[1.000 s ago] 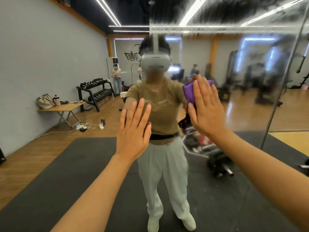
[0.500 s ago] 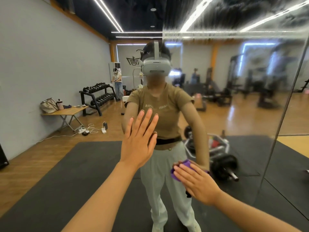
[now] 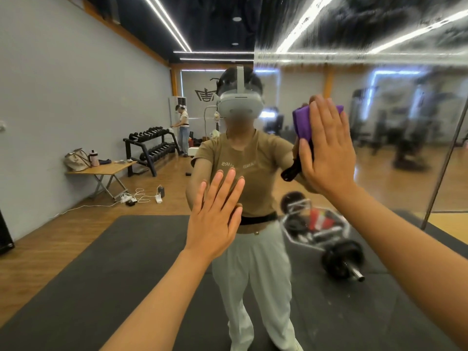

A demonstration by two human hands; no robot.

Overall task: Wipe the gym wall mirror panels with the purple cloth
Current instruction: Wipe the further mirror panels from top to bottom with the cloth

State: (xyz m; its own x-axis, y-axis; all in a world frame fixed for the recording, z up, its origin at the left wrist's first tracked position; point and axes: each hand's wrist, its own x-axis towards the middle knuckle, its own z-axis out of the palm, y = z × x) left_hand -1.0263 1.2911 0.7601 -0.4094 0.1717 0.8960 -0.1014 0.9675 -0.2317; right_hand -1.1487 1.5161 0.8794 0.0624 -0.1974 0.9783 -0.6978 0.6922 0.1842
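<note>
In the head view, the right hand [image 3: 329, 145], fingers straight, pressed the purple cloth [image 3: 302, 121] flat against the mirror [image 3: 395, 153] at upper right. At centre, the left hand [image 3: 215, 219] rested fingers spread on the glass.

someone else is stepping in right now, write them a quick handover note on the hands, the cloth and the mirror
Left hand: open, flat on the mirror, holding nothing.
Right hand: straight fingers pressing the purple cloth against the glass at about head height.
Done: the panel left of the seam reflects sharply.
Left: the right panel looks streaked and hazy, worst along the top; wipe there. A further panel beyond the right-hand seam is barely in view.
</note>
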